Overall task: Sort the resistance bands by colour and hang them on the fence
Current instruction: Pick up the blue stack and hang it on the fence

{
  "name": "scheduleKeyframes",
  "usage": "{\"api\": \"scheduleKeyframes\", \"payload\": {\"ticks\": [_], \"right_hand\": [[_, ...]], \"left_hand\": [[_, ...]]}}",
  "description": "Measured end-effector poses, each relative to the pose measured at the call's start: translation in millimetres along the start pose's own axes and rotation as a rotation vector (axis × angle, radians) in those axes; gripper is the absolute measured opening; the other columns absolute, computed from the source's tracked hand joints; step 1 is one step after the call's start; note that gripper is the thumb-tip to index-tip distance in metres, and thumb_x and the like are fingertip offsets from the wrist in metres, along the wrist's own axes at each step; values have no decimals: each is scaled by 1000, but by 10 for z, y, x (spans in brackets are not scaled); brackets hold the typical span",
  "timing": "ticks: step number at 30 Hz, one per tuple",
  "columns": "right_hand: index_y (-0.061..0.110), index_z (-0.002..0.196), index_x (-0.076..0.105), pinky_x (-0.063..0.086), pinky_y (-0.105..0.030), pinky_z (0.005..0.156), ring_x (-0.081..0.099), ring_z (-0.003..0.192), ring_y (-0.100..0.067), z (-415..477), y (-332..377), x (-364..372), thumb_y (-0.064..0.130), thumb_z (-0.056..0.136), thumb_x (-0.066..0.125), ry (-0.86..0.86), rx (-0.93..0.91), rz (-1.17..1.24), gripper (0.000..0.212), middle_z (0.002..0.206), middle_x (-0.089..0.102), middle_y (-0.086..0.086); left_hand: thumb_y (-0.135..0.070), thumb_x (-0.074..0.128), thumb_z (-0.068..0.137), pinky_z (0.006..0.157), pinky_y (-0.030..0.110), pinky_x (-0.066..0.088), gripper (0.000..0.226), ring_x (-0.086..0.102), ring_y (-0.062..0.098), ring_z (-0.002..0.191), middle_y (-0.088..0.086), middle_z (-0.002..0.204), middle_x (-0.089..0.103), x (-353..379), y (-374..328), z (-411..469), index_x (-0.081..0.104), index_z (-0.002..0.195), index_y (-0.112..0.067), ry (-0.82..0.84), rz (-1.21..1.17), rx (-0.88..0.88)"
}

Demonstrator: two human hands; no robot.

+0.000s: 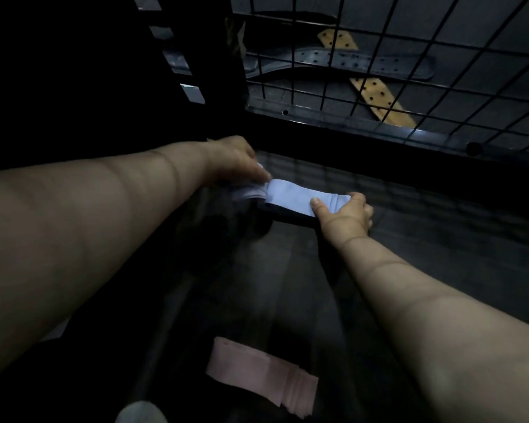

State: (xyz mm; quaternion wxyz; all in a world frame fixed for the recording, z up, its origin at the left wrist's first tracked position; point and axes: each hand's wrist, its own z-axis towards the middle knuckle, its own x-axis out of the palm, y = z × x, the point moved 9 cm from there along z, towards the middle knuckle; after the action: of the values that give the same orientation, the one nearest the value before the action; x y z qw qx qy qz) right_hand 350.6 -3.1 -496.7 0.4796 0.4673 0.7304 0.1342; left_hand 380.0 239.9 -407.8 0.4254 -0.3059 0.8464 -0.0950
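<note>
Evidently early: left hand (235,161) and right hand (345,209) each pinch one end of the blue band (290,198); pink bands (263,374) lie apart, and nothing hangs on the fence (409,71) yet.

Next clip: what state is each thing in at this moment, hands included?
pale blue bands: stacked, held low between both hands, not hung.
left hand: pinches their left end.
right hand: grips their right end, thumb on top.
pink bands: lying flat on the dark floor, untouched.
fence: wire mesh, no band hanging on it in view.
belts: lying behind the fence.
</note>
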Motion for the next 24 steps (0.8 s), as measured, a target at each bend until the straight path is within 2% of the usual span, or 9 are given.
{"api": "scheduleKeyframes", "payload": {"ticks": [3, 7, 10, 11, 13, 15, 17, 21, 24], "right_hand": [[15, 141, 39, 34, -36, 109, 36, 134, -33, 4, -12, -23, 45, 84, 73, 24, -23, 2, 73, 146, 34, -12], [15, 141, 41, 39, -35, 108, 46, 129, -29, -22, -56, -82, 31, 87, 71, 55, -51, 105, 64, 143, 41, -11], [18, 137, 45, 45, -32, 100, 55, 117, -22, -28, -116, -138, 23, 90, 65, 80, -30, 248, 51, 135, 52, -8], [18, 136, 47, 46, -31, 96, 55, 113, -20, -28, -119, -159, 24, 92, 60, 88, -12, 300, 46, 134, 54, -8], [19, 134, 50, 45, -31, 94, 55, 111, -20, -67, -80, -162, 35, 87, 54, 114, 27, 400, 50, 133, 56, -8], [23, 136, 49, 45, -39, 103, 54, 118, -24, -73, -73, -127, 47, 65, 54, 136, 37, 450, 75, 137, 53, -10], [29, 140, 45, 40, -46, 110, 50, 126, -26, -2, -158, -65, 50, 52, 56, 168, 11, 484, 92, 142, 46, -10], [23, 145, 39, 38, -29, 107, 49, 126, -22, -105, -69, -129, 42, 79, 73, 179, -54, 256, 76, 144, 43, -8], [16, 141, 40, 38, -25, 100, 52, 122, -24, 3, -125, -134, 29, 80, 79, 137, -90, 126, 73, 140, 47, -11]], "left_hand": [[-30, 76, 83, 52, 23, 45, 22, 59, 17, 58, 4, 68, 64, 299, -297, 25, 71, 89, -9, 26, -13, -1], [-33, 70, 84, 50, 22, 44, 26, 61, 18, 58, 4, 70, 67, 641, -574, 47, 69, 80, -7, 22, 109, -12], [-42, 65, 89, 62, 24, 46, 37, 68, 23, 80, 8, 89, 71, 783, -686, 27, 71, 91, -5, -11, 199, -4], [-42, 59, 93, 62, 23, 45, 40, 69, 25, 83, 10, 91, 72, 827, -707, 15, 71, 96, -4, -8, 164, -7], [-36, 42, 99, 51, 22, 43, 44, 67, 28, 69, 15, 85, 72, 920, -703, 6, 67, 97, 0, 27, -44, -54], [-31, 31, 99, 50, 23, 44, 42, 64, 30, 63, 20, 85, 72, 1012, -663, -4, 57, 93, 2, 103, -373, -156], [-25, 31, 97, 54, 25, 46, 32, 65, 30, 63, 20, 83, 71, 1062, -623, -53, 51, 89, -1, 169, -541, -238], [-9, 47, 90, 64, 30, 47, 25, 71, 34, 78, 16, 86, 76, 1056, -512, 37, 69, 82, 0, 202, -325, -197], [-8, 56, 86, 77, 35, 54, 25, 70, 30, 97, 13, 105, 74, 825, -437, 131, 74, 102, -9, 4, -134, -75]]}}
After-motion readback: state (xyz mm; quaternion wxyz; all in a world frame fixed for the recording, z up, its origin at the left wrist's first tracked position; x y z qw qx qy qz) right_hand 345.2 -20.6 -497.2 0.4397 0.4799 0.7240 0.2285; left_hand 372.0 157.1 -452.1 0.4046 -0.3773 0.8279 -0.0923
